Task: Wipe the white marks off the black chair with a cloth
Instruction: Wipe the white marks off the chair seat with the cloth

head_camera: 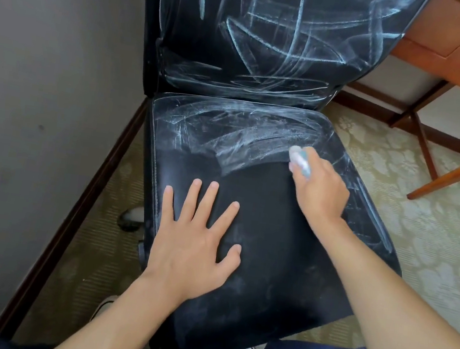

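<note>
Black chair (263,266) stands against grey wall (43,91), wooden desk (459,43) at right. White marks (245,135) cover backrest and seat's rear half; seat front mostly clean. Left hand (196,246) lies flat near seat's left edge, fingers spread, grasping nothing. Right hand (321,186) near seat's right edge clutches bunched cloth (301,160), pressed on marks.

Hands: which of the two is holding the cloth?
The right hand, curled round the pale cloth at the edge of the white marks. The left hand lies flat, fingers spread, on the seat.
</note>
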### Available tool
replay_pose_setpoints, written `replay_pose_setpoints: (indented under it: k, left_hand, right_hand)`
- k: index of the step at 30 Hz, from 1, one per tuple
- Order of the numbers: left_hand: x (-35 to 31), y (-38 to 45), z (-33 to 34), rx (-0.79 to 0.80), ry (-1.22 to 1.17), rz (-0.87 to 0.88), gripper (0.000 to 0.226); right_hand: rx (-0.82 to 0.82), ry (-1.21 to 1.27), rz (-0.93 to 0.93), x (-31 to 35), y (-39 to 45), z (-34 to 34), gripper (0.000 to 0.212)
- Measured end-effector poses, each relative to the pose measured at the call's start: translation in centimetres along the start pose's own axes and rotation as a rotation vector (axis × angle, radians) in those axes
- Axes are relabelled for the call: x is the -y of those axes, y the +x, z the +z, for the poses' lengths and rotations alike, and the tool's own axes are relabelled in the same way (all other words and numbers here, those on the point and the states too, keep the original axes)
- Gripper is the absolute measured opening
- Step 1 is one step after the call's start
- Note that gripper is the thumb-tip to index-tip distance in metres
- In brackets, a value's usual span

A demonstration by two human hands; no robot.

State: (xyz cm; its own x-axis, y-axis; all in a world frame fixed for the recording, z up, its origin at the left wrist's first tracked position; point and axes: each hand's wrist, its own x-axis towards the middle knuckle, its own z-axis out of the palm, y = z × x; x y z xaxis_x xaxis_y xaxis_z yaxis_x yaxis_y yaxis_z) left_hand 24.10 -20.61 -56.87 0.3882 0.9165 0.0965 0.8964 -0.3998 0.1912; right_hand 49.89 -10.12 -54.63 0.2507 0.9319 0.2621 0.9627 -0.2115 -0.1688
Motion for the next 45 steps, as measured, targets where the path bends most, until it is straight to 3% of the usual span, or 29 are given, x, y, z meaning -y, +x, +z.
replay_pose_setpoints:
  k: [4, 9, 11, 15, 17, 21, 25, 27, 29, 32, 34, 38, 42, 45]
  left_hand:
    - [-0.2, 0.0, -0.2, -0.012, 0.004, -0.013, 0.072]
    - [-0.3, -0.1, -0.4, -0.011, -0.003, -0.05, 0.075]
    - [-0.3, -0.1, -0.3, -0.018, -0.009, -0.053, 0.074]
    - [-0.2, -0.2, -0.2, -0.039, -0.008, -0.038, 0.071]
    - [-0.1, -0.2, -0.1, -0.048, -0.007, -0.037, 0.071]
    - [-0.2, -0.2, -0.1, -0.05, -0.005, -0.036, 0.071]
    - [-0.2, -0.2, -0.1, -0.052, -0.006, -0.037, 0.072]
    - [-0.2, -0.2, -0.1, -0.05, -0.004, -0.038, 0.073]
    - [-0.1, -0.2, -0.1, -0.051, -0.001, -0.035, 0.072]
    - [0.0, -0.3, -0.2, -0.045, 0.0, -0.039, 0.07]
    - [-0.1, -0.2, -0.2, -0.047, -0.004, -0.036, 0.069]
    - [-0.1, -0.2, -0.1, -0.052, -0.012, -0.034, 0.069]
    - [0.0, -0.2, 0.0, -0.033, -0.003, -0.029, 0.071]
    - [0.1, -0.3, 0.1, -0.016, 0.003, -0.026, 0.072]
  right_hand:
    - [-0.012, 0.052, -0.106, 2.7, -1.2, 0.8, 0.033]
    - [0.092, 0.203, -0.549, 9.0, -4.6, 0.5, 0.037]
    - [0.081, 0.119, -0.502, 7.9, -3.3, -0.2, 0.038]
    - [0.041, 0.018, -0.041, 1.8, 0.7, 0.1, 0.026]
    - [-0.004, -0.017, 0.004, 0.6, 1.0, 0.5, 0.028]
    - [-0.005, 0.053, -0.121, 4.2, -0.5, 1.0, 0.031]
    - [0.096, 0.227, -0.443, 10.0, -3.8, 0.4, 0.038]
    - [0.091, 0.186, -0.538, 10.6, -4.0, 0.0, 0.039]
    - [0.069, 0.121, -0.436, 9.0, -2.4, 0.1, 0.038]
    - [0.05, 0.0, -0.075, 4.2, 1.2, 0.8, 0.032]
    - [0.012, -0.059, 0.039, 1.8, 2.0, 0.8, 0.03]
    - [0.013, -0.007, -0.088, 4.6, 0.7, 1.1, 0.031]
    - [0.126, 0.239, -0.421, 11.3, -2.9, 0.6, 0.034]
    - [0.148, 0.192, -0.522, 11.2, -2.1, 0.2, 0.035]
